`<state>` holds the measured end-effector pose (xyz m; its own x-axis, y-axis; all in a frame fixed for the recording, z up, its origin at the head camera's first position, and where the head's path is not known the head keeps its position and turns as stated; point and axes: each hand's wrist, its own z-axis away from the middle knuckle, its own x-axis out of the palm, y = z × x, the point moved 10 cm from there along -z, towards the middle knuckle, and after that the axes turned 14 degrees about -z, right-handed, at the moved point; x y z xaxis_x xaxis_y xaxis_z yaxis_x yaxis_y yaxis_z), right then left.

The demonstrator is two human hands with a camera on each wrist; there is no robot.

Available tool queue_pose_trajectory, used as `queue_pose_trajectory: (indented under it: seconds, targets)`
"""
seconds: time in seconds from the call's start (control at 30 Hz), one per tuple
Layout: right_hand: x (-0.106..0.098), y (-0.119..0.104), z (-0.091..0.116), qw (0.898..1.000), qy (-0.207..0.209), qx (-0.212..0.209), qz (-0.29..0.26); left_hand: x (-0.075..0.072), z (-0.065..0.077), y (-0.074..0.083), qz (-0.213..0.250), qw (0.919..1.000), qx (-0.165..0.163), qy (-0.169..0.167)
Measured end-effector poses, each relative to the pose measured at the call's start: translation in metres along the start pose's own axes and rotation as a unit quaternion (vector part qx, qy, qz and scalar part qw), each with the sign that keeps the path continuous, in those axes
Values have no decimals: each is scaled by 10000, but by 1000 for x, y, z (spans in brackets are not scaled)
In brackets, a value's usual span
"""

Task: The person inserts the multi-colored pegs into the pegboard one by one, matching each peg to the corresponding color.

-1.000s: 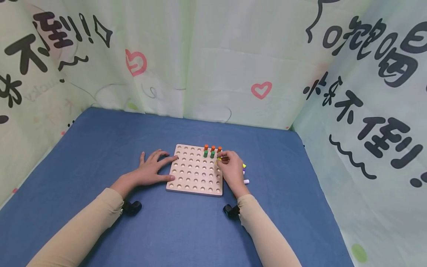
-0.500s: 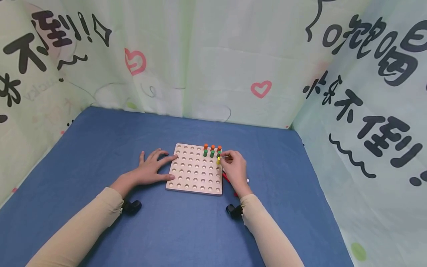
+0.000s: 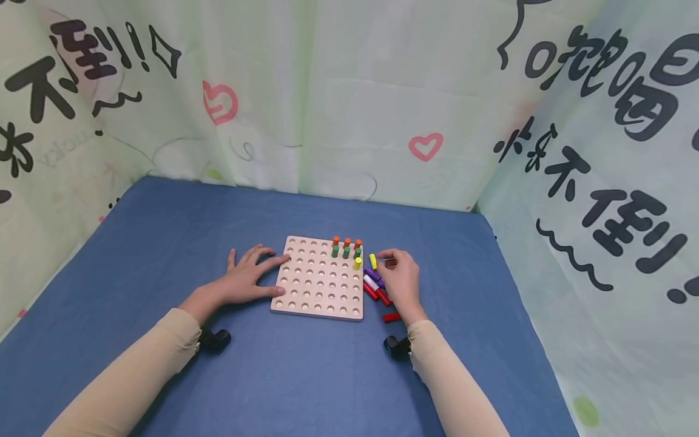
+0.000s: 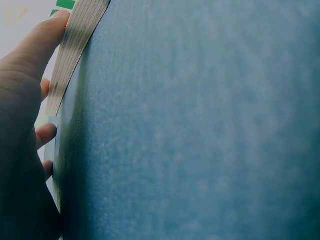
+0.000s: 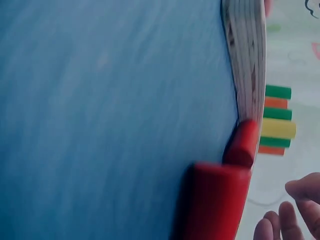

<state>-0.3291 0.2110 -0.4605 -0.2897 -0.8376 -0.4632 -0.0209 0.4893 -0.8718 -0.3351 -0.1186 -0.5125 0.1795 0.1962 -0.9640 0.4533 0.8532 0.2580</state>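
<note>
A pale wooden pegboard lies on the blue cloth. My left hand spreads its fingers at the board's left edge, thumb and a finger touching it; in the left wrist view the thumb rests on the rim. Upright in the board's far right corner stand three orange pegs, three green pegs and, in front of them, one yellow peg. My right hand hovers over loose pegs right of the board, fingertips beside a loose yellow peg. Its thumb and fingers are apart in the right wrist view.
Near the board's right edge lie purple pegs, a white peg and several red pegs. One red peg is closer to me. A printed curtain encloses the cloth at the back and sides.
The yellow peg that my right hand was holding now stands in the board, released. That hand has moved right, off the board, uncovering the loose pegs. The left hand stays put.
</note>
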Motion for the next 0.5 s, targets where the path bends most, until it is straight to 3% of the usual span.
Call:
queue_pose_trajectory:
  seconds: [0.3, 0.5]
  targets:
    - [-4, 21, -6, 9968, -428, 499, 446, 0, 0, 1, 17, 10000, 23, 40]
    - [-10, 25, -10, 9949, -563, 580, 602, 1, 0, 0, 8, 10000, 19, -9]
